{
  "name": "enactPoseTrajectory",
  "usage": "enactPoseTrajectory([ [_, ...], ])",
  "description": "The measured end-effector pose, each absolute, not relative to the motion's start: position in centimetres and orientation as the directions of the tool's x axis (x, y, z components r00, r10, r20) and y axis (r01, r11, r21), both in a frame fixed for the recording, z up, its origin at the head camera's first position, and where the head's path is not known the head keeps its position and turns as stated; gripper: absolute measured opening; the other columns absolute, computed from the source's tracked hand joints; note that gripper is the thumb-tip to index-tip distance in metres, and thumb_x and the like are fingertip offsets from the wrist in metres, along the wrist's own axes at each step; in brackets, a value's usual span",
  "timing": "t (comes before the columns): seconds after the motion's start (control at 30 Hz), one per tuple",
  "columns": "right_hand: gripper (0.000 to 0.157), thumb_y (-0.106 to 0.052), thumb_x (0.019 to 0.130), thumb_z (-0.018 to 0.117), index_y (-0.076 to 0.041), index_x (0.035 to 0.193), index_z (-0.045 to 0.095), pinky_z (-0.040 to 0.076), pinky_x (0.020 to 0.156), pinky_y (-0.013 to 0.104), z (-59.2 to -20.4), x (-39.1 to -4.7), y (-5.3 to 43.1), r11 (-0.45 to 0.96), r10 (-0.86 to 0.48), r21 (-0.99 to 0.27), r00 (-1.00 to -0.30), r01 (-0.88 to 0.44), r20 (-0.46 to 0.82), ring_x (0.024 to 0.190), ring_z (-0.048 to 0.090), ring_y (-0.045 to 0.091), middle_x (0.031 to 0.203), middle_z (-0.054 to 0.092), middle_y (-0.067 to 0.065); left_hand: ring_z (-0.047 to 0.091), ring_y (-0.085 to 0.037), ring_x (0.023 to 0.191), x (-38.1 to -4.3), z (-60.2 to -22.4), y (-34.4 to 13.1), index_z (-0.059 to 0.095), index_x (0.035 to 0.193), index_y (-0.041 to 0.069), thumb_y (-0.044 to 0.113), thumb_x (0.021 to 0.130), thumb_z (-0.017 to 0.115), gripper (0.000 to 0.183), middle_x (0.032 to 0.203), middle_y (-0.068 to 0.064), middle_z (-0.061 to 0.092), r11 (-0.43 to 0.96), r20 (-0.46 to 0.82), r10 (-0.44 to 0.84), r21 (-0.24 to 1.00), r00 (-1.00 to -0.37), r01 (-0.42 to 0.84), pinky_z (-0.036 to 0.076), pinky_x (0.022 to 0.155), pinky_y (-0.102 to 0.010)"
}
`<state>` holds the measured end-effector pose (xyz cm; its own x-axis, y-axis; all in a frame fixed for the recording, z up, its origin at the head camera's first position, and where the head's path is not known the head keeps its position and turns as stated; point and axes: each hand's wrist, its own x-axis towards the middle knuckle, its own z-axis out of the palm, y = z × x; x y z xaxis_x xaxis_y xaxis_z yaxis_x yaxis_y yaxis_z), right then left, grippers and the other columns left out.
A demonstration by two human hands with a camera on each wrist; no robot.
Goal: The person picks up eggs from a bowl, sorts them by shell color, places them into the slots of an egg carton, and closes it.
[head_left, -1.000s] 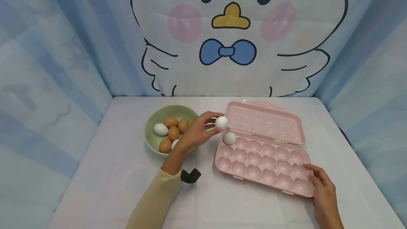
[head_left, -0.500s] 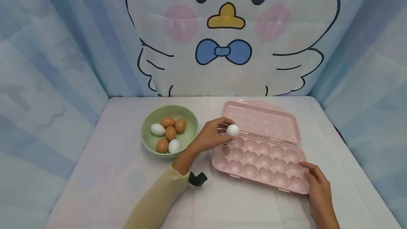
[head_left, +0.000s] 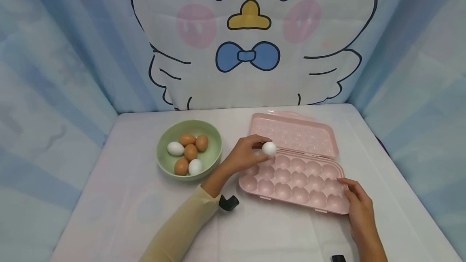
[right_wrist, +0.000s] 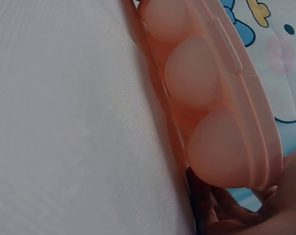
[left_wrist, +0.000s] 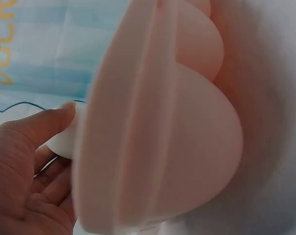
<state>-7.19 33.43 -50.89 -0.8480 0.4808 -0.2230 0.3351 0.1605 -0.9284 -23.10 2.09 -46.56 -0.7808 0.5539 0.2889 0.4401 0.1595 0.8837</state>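
Note:
My left hand (head_left: 242, 156) pinches a white egg (head_left: 269, 148) between thumb and fingertips, over the back row at the left end of a pink egg carton (head_left: 299, 180). The left wrist view has the carton's end wall (left_wrist: 108, 147) in front of part of that egg (left_wrist: 62, 144). Round cups fill the carton, and its pink lid (head_left: 295, 132) lies folded open behind. The back-left corner cup is hidden behind my left hand. My right hand (head_left: 360, 209) grips the carton's right end, with fingers (right_wrist: 201, 198) low beneath the end cup in the right wrist view.
Left of the carton stands a green bowl (head_left: 212, 159) with several brown eggs (head_left: 191, 152) and two white ones, one of them a white egg (head_left: 195, 167) near the front. A white cloth (head_left: 120, 197) covers the table. Printed curtains (head_left: 54, 72) enclose the back and sides.
My left hand has carried the white egg rightward from beside the bowl to over the carton's back row, covering the white egg seen earlier in the corner cup. My right hand keeps its grip.

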Motion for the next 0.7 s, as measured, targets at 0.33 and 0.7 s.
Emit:
enactPoseTrajectory([
  [0.33, 0.041, -0.020, 0.113, 0.031, -0.008, 0.145, 0.054, 0.022, 0.121, 0.034, -50.9, -7.4, 33.4, 0.180, 0.474, -0.934, -0.859, 0.308, -0.193, 0.154, 0.020, 0.022, 0.165, 0.031, 0.010, 0.068, -0.014, 0.108, -24.1, -47.8, 2.3, 0.073, 0.123, 0.005, 0.008, 0.081, 0.090, 0.046, 0.118, -0.006, 0.072, 0.241, 0.266, 0.581, 0.846, -0.769, 0.475, 0.051, 0.095, -0.025],
  [0.7, 0.041, -0.018, 0.113, 0.031, -0.008, 0.144, 0.055, 0.019, 0.122, 0.038, -50.8, -7.1, 33.4, 0.162, 0.482, -0.937, -0.853, 0.310, -0.199, 0.155, 0.016, 0.021, 0.167, 0.028, 0.007, 0.067, -0.010, 0.100, -24.8, -48.9, 2.8, 0.074, 0.122, 0.007, 0.010, 0.079, 0.092, 0.046, 0.112, -0.003, 0.073, 0.248, 0.250, 0.591, 0.849, -0.767, 0.467, 0.052, 0.090, -0.027],
])
